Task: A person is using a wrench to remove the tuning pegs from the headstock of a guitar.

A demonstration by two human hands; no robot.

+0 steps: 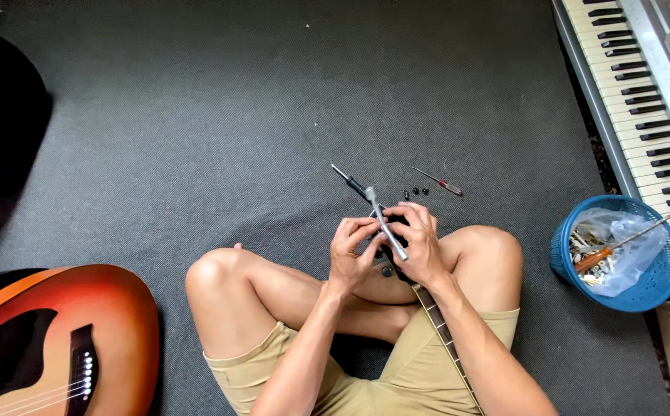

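Person seated cross-legged on grey carpet [273, 115]; bare knees to either side, khaki shorts. Reference landmark: the guitar headstock [389, 262], dark, held over the lap between both hands, with its neck [443, 339] running back and down toward the person's right thigh. Left hand [350, 250] is closed on the left side of the headstock, fingers curled around it. Right hand [420, 243] is closed on the right side of the headstock, and its fingers pinch a silver tool shaft [385, 223] that crosses diagonally over the headstock, its head end pointing away from the person. Whether the shaft tip is seated on a fitting cannot be determined. Just beyond the headstock, on the carpet, lies a black-handled screwdriver [350, 182], tip pointing away and left. Beyond and to the right of the headstock lie three small black parts [416, 192], close together, and just past them a small red-handled screwdriver [439, 182]. Well to the right of the headstock stands a blue plastic basket [651, 285] holding a clear bag, small parts and an orange-handled tool. An electronic keyboard [643, 92] lies beyond the basket. Well to the left of the headstock lies a sunburst acoustic guitar [50, 331].
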